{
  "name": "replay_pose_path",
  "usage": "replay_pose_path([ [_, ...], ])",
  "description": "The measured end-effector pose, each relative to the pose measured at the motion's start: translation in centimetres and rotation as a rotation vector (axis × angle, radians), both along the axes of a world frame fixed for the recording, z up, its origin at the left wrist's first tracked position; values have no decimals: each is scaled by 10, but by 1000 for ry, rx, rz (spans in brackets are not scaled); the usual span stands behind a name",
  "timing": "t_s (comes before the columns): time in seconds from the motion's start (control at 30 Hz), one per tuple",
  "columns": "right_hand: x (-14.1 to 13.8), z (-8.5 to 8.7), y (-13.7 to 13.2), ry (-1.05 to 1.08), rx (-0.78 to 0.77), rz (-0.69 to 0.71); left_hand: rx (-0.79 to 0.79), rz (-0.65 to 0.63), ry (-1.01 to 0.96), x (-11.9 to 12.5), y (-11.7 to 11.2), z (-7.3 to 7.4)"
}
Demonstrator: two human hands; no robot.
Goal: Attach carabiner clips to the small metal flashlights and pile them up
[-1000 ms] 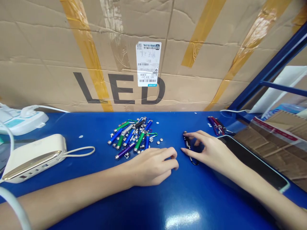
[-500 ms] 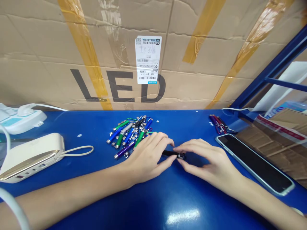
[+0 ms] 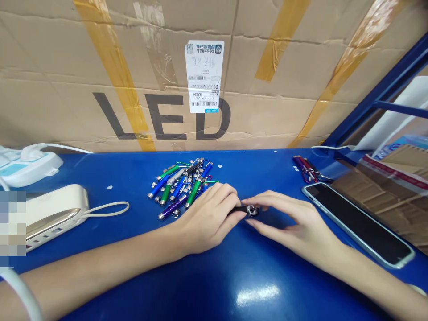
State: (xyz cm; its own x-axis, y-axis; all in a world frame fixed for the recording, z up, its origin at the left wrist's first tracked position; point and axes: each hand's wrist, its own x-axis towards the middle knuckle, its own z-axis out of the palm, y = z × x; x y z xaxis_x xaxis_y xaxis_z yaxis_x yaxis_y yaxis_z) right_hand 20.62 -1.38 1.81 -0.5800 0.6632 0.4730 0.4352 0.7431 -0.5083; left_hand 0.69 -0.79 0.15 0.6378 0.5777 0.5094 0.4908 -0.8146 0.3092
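Both arms were bare from the lower edge of the view up to the fingertips. The left forearm (image 3: 100, 249) and right forearm (image 3: 361, 267) were slim and smooth, tapering to narrow wrists. The left hand (image 3: 207, 218) and right hand (image 3: 294, 218) were slender, with long, thin fingers (image 3: 267, 198) and short nails that showed no polish or visible markings. No ring showed on either hand. A white curved band (image 3: 20, 290) crossed the left forearm near the lower corner, though it could not be told whether it was worn or was a cable. A small pale shape (image 3: 417, 290) near the right forearm was too cut off to identify.
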Motion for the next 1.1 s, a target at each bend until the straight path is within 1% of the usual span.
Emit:
replay_pose_path([
  [0.13, -1, -2, 2, -8, -14, -41, -16, 7, -41, -1, -1, 0],
  [0.27, 0, -2, 0, 40, -19, -90, -42, 92, -78, -1, -1, -1],
  [0.33, 0, -2, 0, 94, -71, -117, -60, 124, -101, -2, -1, -2],
  [0.47, -1, 0, 0, 180, -224, -165, -50, 106, -103, -2, -1, -2],
  [0.57, -1, 1, -1, 195, -236, -168, -46, 102, -96, -2, -1, -2],
  [0.63, -1, 1, -2, 190, -220, -163, -38, 92, -91, -2, -1, -2],
  [0.7, 0, 0, -2, 173, -169, -189, -28, 67, -85, -2, -1, -2],
  [0.77, 0, 1, -2, 142, -63, -217, -40, 39, -79, -2, -1, -2],
  [0.87, 1, 2, -1, 96, 93, -215, -85, 22, -84, -3, -1, -2],
  [1.1, 0, 4, -3, 74, 186, -177, -58, 47, -86, -2, -1, -2],
])
